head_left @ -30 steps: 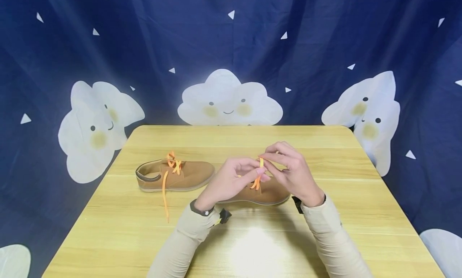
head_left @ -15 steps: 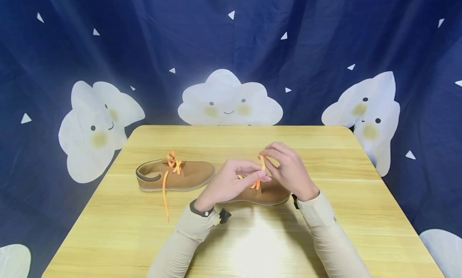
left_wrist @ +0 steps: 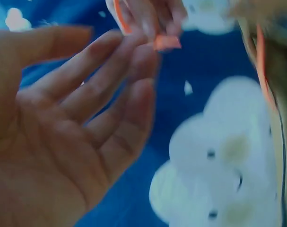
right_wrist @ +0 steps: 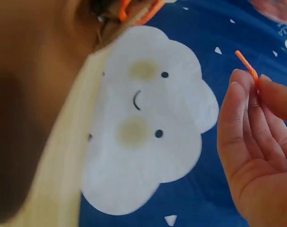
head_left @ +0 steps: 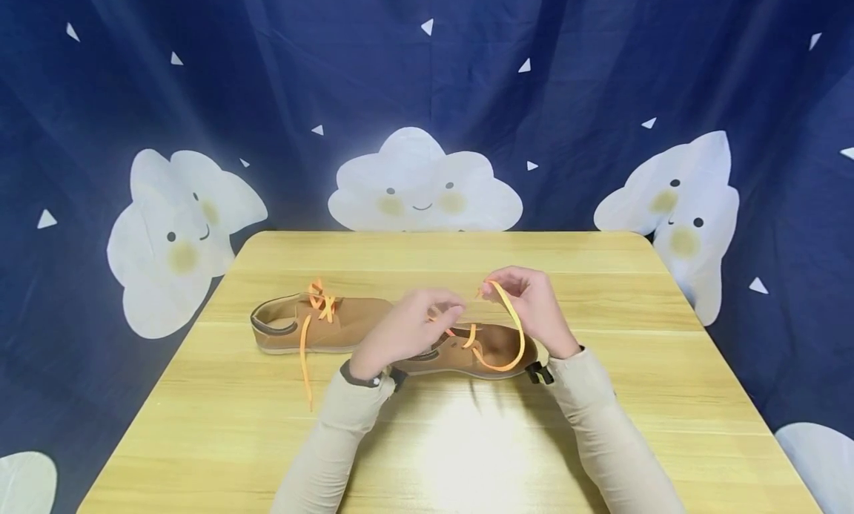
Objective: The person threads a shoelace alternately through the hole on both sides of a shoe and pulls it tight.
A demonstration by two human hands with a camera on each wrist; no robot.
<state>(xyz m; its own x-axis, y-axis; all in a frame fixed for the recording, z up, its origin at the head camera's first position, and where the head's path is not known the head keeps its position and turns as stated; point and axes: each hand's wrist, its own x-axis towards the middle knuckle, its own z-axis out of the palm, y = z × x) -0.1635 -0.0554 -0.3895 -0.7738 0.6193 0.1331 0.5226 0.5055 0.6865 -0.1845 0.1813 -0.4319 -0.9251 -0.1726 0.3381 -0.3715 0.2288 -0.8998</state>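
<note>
Thumb and fingertips of my right hand [head_left: 536,306] pinch an orange shoelace [head_left: 518,332] near its end. From there the lace curves down in a loop to a brown shoe [head_left: 499,341] on the table. A short tip of the lace [right_wrist: 244,63] sticks out past the fingers in the right wrist view. My left hand [head_left: 408,325] hovers over the heel side of this shoe, holding nothing. In the left wrist view its fingers [left_wrist: 108,82] are loosely bent and apart from the thumb. The left hand and wrist hide part of the shoe.
A second brown shoe [head_left: 367,315] stands to the left, partly behind my left hand. Its orange lace [head_left: 304,366] trails onto the wooden table [head_left: 220,425]. A dark blue curtain [head_left: 427,76] with white clouds hangs behind the table.
My left hand has let go of the lace and drawn back left. The right hand keeps the lace end, and the lace now hangs in a wide loop to the shoe.
</note>
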